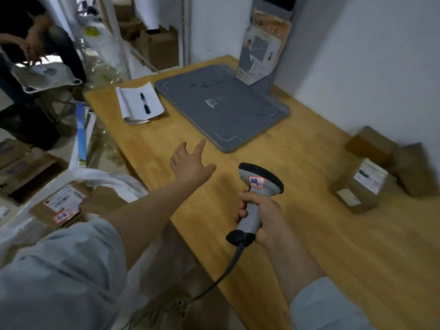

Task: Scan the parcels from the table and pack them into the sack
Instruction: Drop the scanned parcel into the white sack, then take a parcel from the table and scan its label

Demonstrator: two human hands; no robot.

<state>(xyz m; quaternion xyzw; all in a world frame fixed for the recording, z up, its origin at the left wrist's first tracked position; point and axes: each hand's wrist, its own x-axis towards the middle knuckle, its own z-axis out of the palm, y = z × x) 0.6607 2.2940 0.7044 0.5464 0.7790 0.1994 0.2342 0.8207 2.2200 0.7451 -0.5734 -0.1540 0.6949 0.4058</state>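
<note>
My right hand (262, 215) grips the handle of a grey barcode scanner (258, 186) above the wooden table (309, 234); its black cable hangs down off the front edge. My left hand (190, 163) is stretched out over the table with fingers spread, holding nothing. Three brown cardboard parcels lie at the table's right side: one with a white label (362, 185) nearest, two more (370, 145) (415, 170) behind it by the wall. At lower left, the white sack (114, 182) stands open beside the table with a labelled parcel (63, 206) inside.
A grey flat pad (221, 106) lies at the back of the table, a notepad with a pen (140, 103) to its left. A printed card (264, 46) leans on the wall. Boxes (21, 165) sit on the floor at left; another person (35, 44) stands at far left.
</note>
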